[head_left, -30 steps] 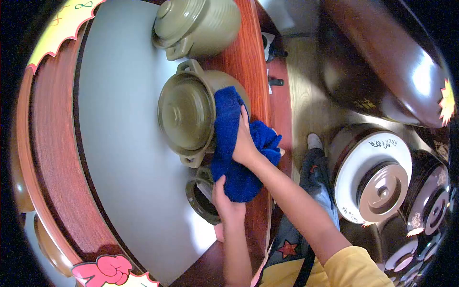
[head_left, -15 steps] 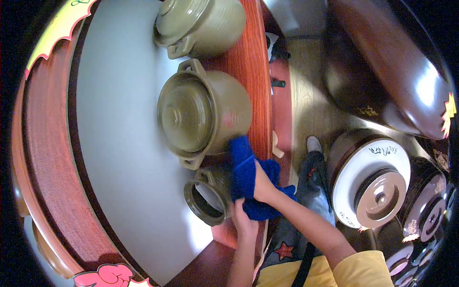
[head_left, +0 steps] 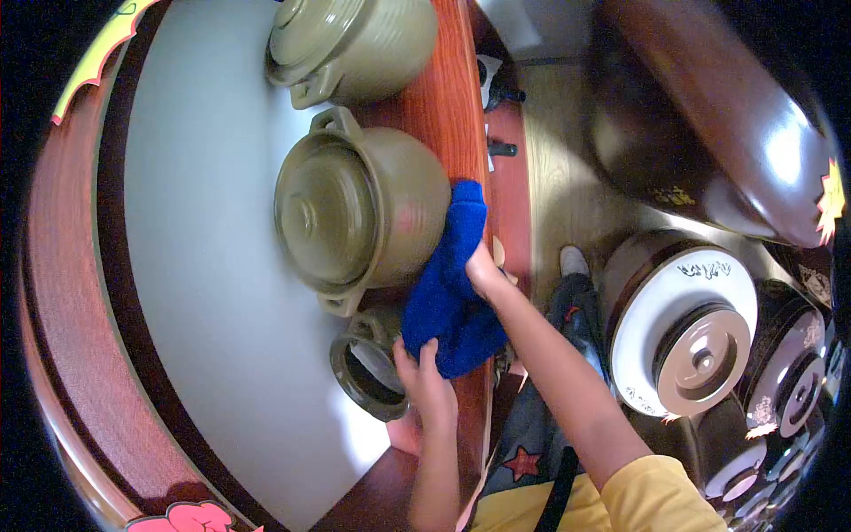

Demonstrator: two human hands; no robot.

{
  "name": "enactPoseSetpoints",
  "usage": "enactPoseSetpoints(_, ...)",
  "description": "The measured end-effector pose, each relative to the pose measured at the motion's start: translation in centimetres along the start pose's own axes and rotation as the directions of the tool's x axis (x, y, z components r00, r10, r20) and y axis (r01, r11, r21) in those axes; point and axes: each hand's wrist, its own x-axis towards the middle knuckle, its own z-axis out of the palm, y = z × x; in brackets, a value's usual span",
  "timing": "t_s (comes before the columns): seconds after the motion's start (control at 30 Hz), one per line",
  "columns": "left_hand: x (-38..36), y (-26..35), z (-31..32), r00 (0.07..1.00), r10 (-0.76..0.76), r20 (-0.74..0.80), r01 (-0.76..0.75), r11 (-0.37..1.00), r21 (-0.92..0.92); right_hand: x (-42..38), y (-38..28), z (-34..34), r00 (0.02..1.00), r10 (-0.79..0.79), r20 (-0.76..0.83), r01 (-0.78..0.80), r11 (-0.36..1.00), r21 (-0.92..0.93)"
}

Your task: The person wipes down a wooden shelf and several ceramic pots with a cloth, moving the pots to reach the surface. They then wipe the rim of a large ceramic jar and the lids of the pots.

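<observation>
A blue cloth lies along the side of the middle lidded stoneware pot. My right hand is closed on the upper part of the cloth, its fingers largely hidden by the folds. At the lower end, my left hand pinches the cloth between thumb and fingers. Just left of that hand is a smaller pot with a dark open mouth and something whitish inside; the cloth and hand cover part of its body. All pots appear sideways in this view.
Another lidded pot stands further along the reddish wooden shelf. To the right are large dark glazed jars and a jar with a white top and brown lid on the wooden floor. A pale wall panel backs the shelf.
My right hand has moved the cloth upward along the middle pot's side. My left hand has shifted up and left with the cloth's lower end. The whole view has moved slightly left.
</observation>
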Motion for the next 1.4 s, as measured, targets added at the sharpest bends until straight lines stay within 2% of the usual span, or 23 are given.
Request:
enactPoseSetpoints(0.23,-2.5,-3.2,-1.5,0.994,-0.085,-0.073,0.091,0.992,0.09,-5.3,2.0,0.1,0.866,0.472,0.167,-0.492,0.864,0.107)
enactPoseSetpoints(0.27,-2.9,-3.1,-1.4,0.991,-0.101,-0.088,0.113,0.982,0.151,-6.0,2.5,0.0,0.867,0.47,0.167,-0.49,0.865,0.109)
enactPoseSetpoints(0.3,-3.2,-3.0,-1.5,0.988,-0.117,-0.105,0.137,0.968,0.211,-6.7,3.3,-0.1,0.828,0.526,0.196,-0.559,0.805,0.2)
enactPoseSetpoints(0.33,-3.0,-3.4,-1.9,0.989,-0.143,-0.02,0.145,0.984,0.102,-7.0,2.9,0.0,0.784,0.576,0.231,-0.62,0.73,0.288)
enactPoseSetpoints(0.43,-3.0,-3.6,-2.2,0.991,-0.132,-0.016,0.133,0.986,0.102,-7.0,1.1,0.0,0.818,0.567,0.098,-0.548,0.715,0.434)
enactPoseSetpoints(0.5,-3.0,-3.2,-1.9,0.993,-0.122,-0.007,0.121,0.982,0.145,-6.2,-0.4,-0.5,0.905,0.425,-0.026,-0.317,0.713,0.625)
enactPoseSetpoints(0.57,-2.6,-3.4,-1.6,0.994,-0.114,-0.002,0.112,0.977,0.183,-3.9,-0.9,-2.4,0.946,0.316,-0.064,-0.195,0.719,0.667)
enactPoseSetpoints(0.63,-1.6,-4.2,-1.4,0.998,-0.019,0.053,0.004,0.959,0.284,-2.1,-1.8,-3.5,0.937,0.194,-0.292,-0.095,0.942,0.321)
enactPoseSetpoints(0.7,-0.8,-5.4,-0.8,0.994,0.037,0.1,-0.072,0.925,0.372,0.9,-1.2,-4.5,0.962,-0.135,-0.237,0.065,0.958,-0.28)
enactPoseSetpoints(0.73,-0.6,-5.5,-0.2,0.994,0.005,0.105,-0.049,0.908,0.417,1.1,-2.9,-3.6,0.959,-0.253,-0.127,0.23,0.958,-0.17)
enactPoseSetpoints(0.77,-0.1,-6.2,-0.1,0.988,-0.079,0.133,0.025,0.931,0.365,2.3,-0.8,-3.7,0.928,-0.365,-0.072,0.335,0.905,-0.261)
enactPoseSetpoints(0.83,0.5,-7.8,-0.4,0.971,-0.231,0.069,0.213,0.955,0.205,1.9,-1.0,-3.1,0.805,-0.569,0.17,0.514,0.524,-0.68)
enactPoseSetpoints(0.87,0.6,-8.1,-0.7,0.971,-0.228,0.066,0.211,0.956,0.202,0.2,-1.2,-2.5,0.898,-0.38,0.222,0.37,0.379,-0.848)
enactPoseSetpoints(0.9,0.6,-8.3,-1.0,0.96,-0.275,0.058,0.267,0.956,0.119,-1.1,-1.3,-1.2,0.859,-0.502,0.103,0.338,0.405,-0.85)
enactPoseSetpoints(0.97,-0.2,-8.2,-1.7,0.945,-0.324,0.049,0.322,0.946,0.029,-3.0,0.0,-0.7,0.878,-0.398,0.266,0.285,-0.011,-0.958)
enactPoseSetpoints(1.0,-0.9,-7.6,-2.0,0.939,-0.344,0.032,0.344,0.939,-0.008,-4.0,0.4,-0.4,0.878,-0.394,0.273,0.292,-0.012,-0.956)
enactPoseSetpoints(1.07,-2.0,-7.5,-3.1,0.933,-0.359,0.016,0.36,0.932,-0.049,-5.6,-0.2,0.9,0.971,0.019,0.237,0.234,-0.257,-0.937)
enactPoseSetpoints(1.13,-3.1,-8.3,-4.7,0.981,-0.064,0.183,-0.024,0.898,0.439,-6.6,0.6,1.1,0.95,0.05,0.307,0.309,-0.246,-0.919)
enactPoseSetpoints(1.17,-3.2,-8.8,-5.1,0.981,-0.06,0.183,-0.027,0.899,0.438,-7.0,1.4,1.1,0.924,0.08,0.374,0.382,-0.233,-0.894)
enactPoseSetpoints(1.2,-3.3,-9.3,-5.3,0.97,-0.218,0.105,0.195,0.962,0.193,-7.2,2.9,0.8,0.877,-0.026,0.48,0.464,-0.211,-0.86)
enactPoseSetpoints(1.23,-3.4,-9.5,-5.5,0.92,-0.385,0.073,0.391,0.917,-0.077,-7.1,3.1,1.0,0.875,-0.026,0.483,0.468,-0.212,-0.858)
enactPoseSetpoints(1.33,-3.7,-10.0,-5.5,0.854,-0.511,0.096,0.519,0.828,-0.213,-6.2,3.6,1.5,0.834,-0.046,0.55,0.534,-0.187,-0.825)
enactPoseSetpoints(1.4,-3.5,-10.2,-5.6,0.794,-0.596,0.119,0.6,0.736,-0.315,-4.9,3.7,2.0,0.774,0.039,0.632,0.633,-0.079,-0.77)
